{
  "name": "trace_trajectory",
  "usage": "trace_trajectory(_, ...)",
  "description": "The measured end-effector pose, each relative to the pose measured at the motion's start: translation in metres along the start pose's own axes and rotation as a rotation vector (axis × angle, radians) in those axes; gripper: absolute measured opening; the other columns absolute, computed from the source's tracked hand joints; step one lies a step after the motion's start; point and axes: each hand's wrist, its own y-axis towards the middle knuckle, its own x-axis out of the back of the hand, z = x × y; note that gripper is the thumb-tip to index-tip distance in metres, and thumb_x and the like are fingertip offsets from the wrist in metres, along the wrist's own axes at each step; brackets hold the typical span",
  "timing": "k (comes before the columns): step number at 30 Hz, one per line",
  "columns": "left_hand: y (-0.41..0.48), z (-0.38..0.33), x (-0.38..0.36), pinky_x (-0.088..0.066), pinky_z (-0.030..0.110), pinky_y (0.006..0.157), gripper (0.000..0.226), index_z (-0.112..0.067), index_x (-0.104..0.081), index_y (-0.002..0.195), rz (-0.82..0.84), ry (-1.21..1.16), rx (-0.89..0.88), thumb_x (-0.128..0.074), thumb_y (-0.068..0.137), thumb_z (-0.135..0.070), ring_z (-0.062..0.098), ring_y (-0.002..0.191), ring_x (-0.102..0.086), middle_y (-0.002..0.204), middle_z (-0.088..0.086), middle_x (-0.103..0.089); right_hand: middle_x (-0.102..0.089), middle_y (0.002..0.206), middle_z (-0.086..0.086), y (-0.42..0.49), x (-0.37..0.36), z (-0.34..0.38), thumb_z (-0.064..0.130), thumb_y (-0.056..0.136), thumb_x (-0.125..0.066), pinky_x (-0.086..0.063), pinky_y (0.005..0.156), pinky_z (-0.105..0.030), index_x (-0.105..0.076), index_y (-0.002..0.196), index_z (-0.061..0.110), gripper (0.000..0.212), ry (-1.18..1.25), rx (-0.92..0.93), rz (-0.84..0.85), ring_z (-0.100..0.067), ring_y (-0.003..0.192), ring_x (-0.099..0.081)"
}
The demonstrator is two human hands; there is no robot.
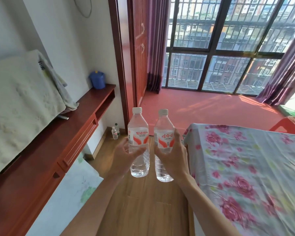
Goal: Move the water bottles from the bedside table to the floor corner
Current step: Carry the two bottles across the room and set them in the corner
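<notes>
Plainly, the carry is under way. The left hand [124, 151] grasps one water bottle [138, 133] round its lower label, fingers [126, 142] and thumb curled about it; the right hand [173, 155] grasps a second water bottle [163, 133] the same way. Both are upright and capped, held in the air side by side and close together at the middle of the view, above the wooden floor [143, 201].

Beyond them, at about 11 o'clock from the left hand, two more bottles [114, 133] stand just beside each other in the floor corner [109, 133], near the foot of the dark door frame [121, 65]. I judge that corner to be the goal, and those two to be a part of the job done. The bedside table is not in view, so whether any bottles wait on it cannot be told.

The bed [245, 167] with its flowered sheet lies at 3 o'clock. A long red-brown tabletop [58, 142] runs along the wall at 9 o'clock, with a blue tub [97, 80] at its far end.

What is left for this pair, as I judge it: cross the stretch of floor to the corner, lower them, and set them standing by the other two.
</notes>
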Motion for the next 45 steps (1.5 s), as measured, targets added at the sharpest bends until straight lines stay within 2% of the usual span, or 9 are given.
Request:
trace_trajectory(4, 0.048, -0.001, -0.018, -0.056, 0.016, 0.069, 0.049, -0.015, -0.059, 0.116, 0.001, -0.019, 0.001, -0.082, 0.075, -0.025, 0.009, 0.091, -0.072, 0.108, -0.002, -0.072, -0.056, 0.086, 0.017, 0.051, -0.001, -0.020, 0.048, 0.073, -0.080, -0.048, 0.063, -0.016, -0.032, 0.144, 0.024, 0.088, -0.044, 0.026, 0.005, 0.001, 0.074, -0.059)
trace_trajectory(8, 0.086, 0.002, -0.031, -0.059, 0.024, 0.073, 0.050, -0.015, -0.059, 0.116, -0.007, -0.045, 0.026, -0.083, 0.073, -0.026, 0.015, 0.093, -0.073, 0.106, 0.000, -0.073, -0.060, 0.092, 0.009, 0.091, -0.008, -0.038, 0.044, 0.075, -0.080, -0.056, 0.066, -0.025, -0.030, 0.145, 0.023, 0.088, -0.025, 0.038, 0.031, -0.005, 0.078, -0.062)
trace_trajectory(17, 0.178, 0.013, -0.059, -0.056, 0.017, 0.066, 0.050, -0.017, -0.060, 0.115, 0.002, -0.087, 0.062, -0.083, 0.073, -0.026, 0.012, 0.089, -0.073, 0.102, -0.002, -0.074, -0.062, 0.093, 0.007, 0.175, -0.033, -0.082, 0.039, 0.075, -0.081, -0.053, 0.064, -0.016, -0.030, 0.145, 0.022, 0.088, -0.024, 0.025, 0.039, -0.006, 0.079, -0.064)
trace_trajectory(21, 0.236, 0.030, -0.071, -0.060, 0.028, 0.074, 0.055, -0.015, -0.059, 0.118, -0.009, -0.145, 0.092, -0.084, 0.070, -0.026, 0.017, 0.092, -0.073, 0.104, 0.002, -0.074, -0.064, 0.093, 0.004, 0.228, -0.048, -0.106, 0.041, 0.075, -0.079, -0.055, 0.066, -0.025, -0.030, 0.144, 0.022, 0.087, -0.057, 0.036, 0.033, -0.011, 0.077, -0.064)
trace_trajectory(24, 0.283, 0.042, -0.077, -0.061, 0.035, 0.075, 0.051, -0.015, -0.060, 0.116, -0.030, -0.155, 0.092, -0.084, 0.071, -0.022, 0.018, 0.090, -0.073, 0.102, 0.002, -0.074, -0.064, 0.096, 0.004, 0.273, -0.064, -0.119, 0.043, 0.076, -0.079, -0.052, 0.064, -0.012, -0.033, 0.142, 0.019, 0.084, -0.078, 0.052, 0.019, -0.008, 0.077, -0.064)
trace_trajectory(29, 0.361, 0.047, -0.084, -0.056, 0.018, 0.062, 0.043, -0.021, -0.060, 0.108, -0.045, -0.183, 0.102, -0.083, 0.072, -0.018, 0.008, 0.083, -0.073, 0.090, -0.010, -0.075, -0.061, 0.096, 0.006, 0.352, -0.092, -0.135, 0.037, 0.075, -0.082, -0.051, 0.064, -0.010, -0.034, 0.142, 0.018, 0.085, -0.085, 0.060, 0.031, -0.001, 0.078, -0.061)
trace_trajectory(38, 0.471, 0.056, -0.087, -0.059, 0.024, 0.069, 0.043, -0.012, -0.058, 0.110, -0.061, -0.126, 0.072, -0.082, 0.074, -0.017, 0.016, 0.089, -0.073, 0.100, 0.005, -0.073, -0.056, 0.083, 0.005, 0.458, -0.138, -0.160, 0.026, 0.074, -0.083, -0.044, 0.058, -0.009, -0.035, 0.142, 0.012, 0.084, -0.061, 0.098, 0.046, -0.005, 0.066, -0.053)
trace_trajectory(42, 0.508, 0.062, -0.090, -0.060, 0.028, 0.074, 0.043, -0.010, -0.059, 0.110, -0.082, -0.102, 0.077, -0.082, 0.074, -0.015, 0.019, 0.092, -0.073, 0.102, 0.004, -0.073, -0.060, 0.086, 0.005, 0.496, -0.157, -0.176, 0.029, 0.073, -0.083, -0.046, 0.056, -0.012, -0.034, 0.141, 0.016, 0.085, -0.045, 0.093, 0.078, -0.004, 0.069, -0.057)
trace_trajectory(45, 0.535, 0.068, -0.098, -0.058, 0.023, 0.068, 0.042, -0.007, -0.059, 0.108, -0.118, -0.080, 0.078, -0.083, 0.073, -0.013, 0.018, 0.090, -0.073, 0.100, 0.005, -0.074, -0.060, 0.085, 0.006, 0.525, -0.168, -0.187, 0.036, 0.074, -0.083, -0.046, 0.055, -0.011, -0.034, 0.138, 0.018, 0.083, -0.025, 0.100, 0.105, -0.002, 0.067, -0.058)
